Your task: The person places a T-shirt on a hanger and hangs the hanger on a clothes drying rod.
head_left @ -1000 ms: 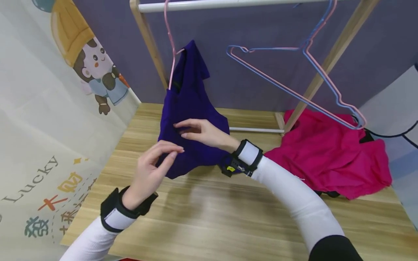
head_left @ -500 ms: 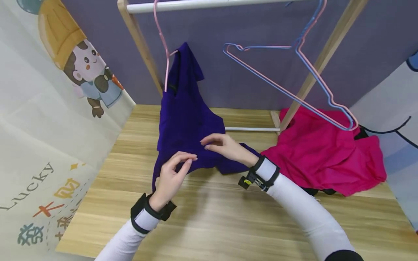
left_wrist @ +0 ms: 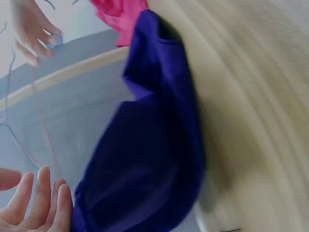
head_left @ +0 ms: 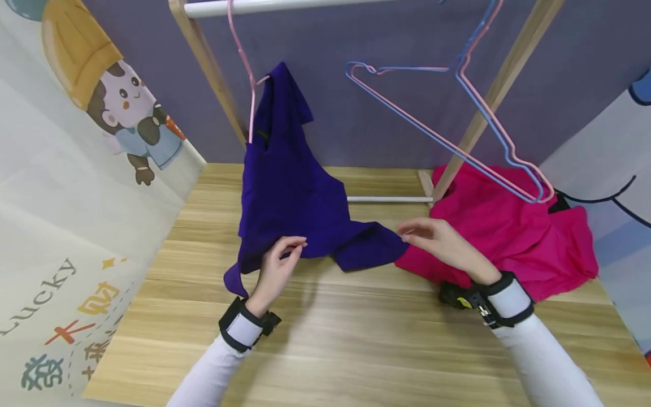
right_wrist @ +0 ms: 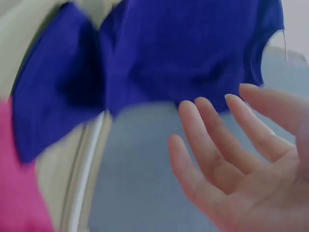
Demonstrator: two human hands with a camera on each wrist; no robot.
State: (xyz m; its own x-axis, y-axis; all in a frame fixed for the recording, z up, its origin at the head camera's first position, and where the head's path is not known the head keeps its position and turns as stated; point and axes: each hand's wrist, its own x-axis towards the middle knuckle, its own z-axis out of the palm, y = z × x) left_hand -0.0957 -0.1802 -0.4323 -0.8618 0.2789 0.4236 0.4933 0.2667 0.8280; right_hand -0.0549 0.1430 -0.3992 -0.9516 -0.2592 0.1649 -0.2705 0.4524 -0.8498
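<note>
Near two hands (head_left: 279,264) (head_left: 447,244), one purple garment (head_left: 290,192) hangs on one hanger (head_left: 252,99).

magenta cloth (head_left: 539,243): crumpled on wooden table (head_left: 356,350), right | cartoon figure (head_left: 127,107): on white backdrop (head_left: 56,181), left

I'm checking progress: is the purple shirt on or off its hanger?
On: the purple shirt hangs from the pink hanger, whose arms disappear inside it.

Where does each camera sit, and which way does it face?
Head: on the head, facing forward and down at the purple garment; left hand, right hand, forearms show.
Left wrist: on that wrist, facing the garment; both hands show.
Right wrist: on that wrist, facing the garment; right hand only.
Both wrist views share the garment and pink cloth.
</note>
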